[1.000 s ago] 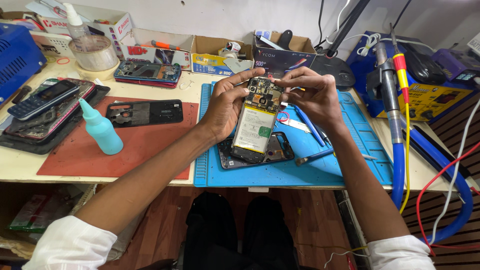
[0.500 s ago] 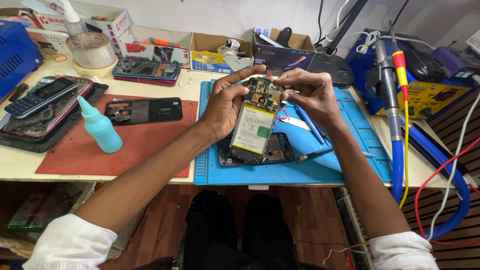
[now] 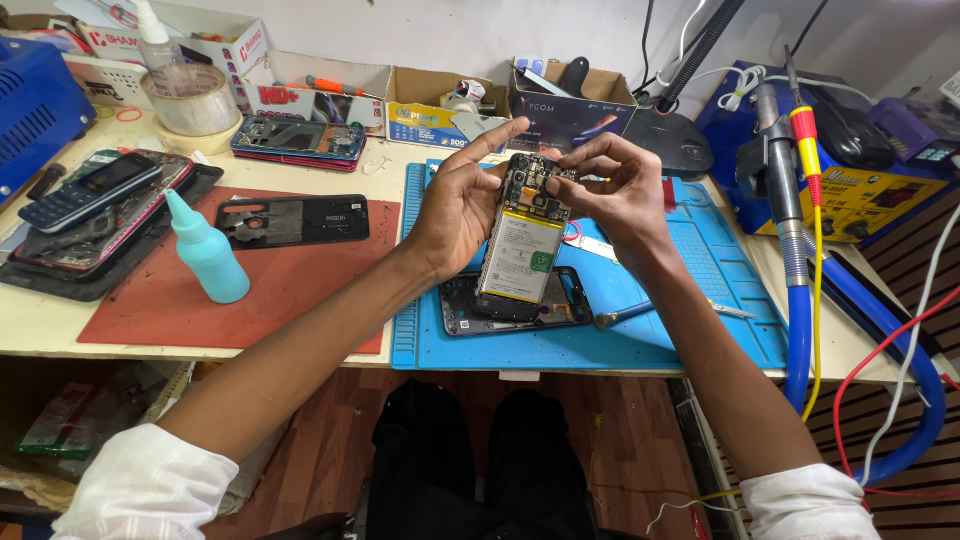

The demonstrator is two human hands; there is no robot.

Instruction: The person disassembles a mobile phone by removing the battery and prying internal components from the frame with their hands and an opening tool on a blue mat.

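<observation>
On the counter (image 3: 300,345), a teal squeeze bottle (image 3: 205,255) stands well left of the left hand (image 3: 455,205), whose grip cradles the opened phone (image 3: 522,245) from its left side above the blue mat (image 3: 700,300). The phone's long axis runs away from the person, its top tilted slightly right. The right hand (image 3: 620,190) is nearer that top end, fingertips pinched narrow on the circuit board there.

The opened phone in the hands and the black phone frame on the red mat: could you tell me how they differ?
The opened phone is held tilted above the blue mat by the left hand and right hand; the black phone frame lies flat on the red mat, untouched. The phone shows a battery and circuit board; the frame looks stripped. Both are disassembled.
</observation>
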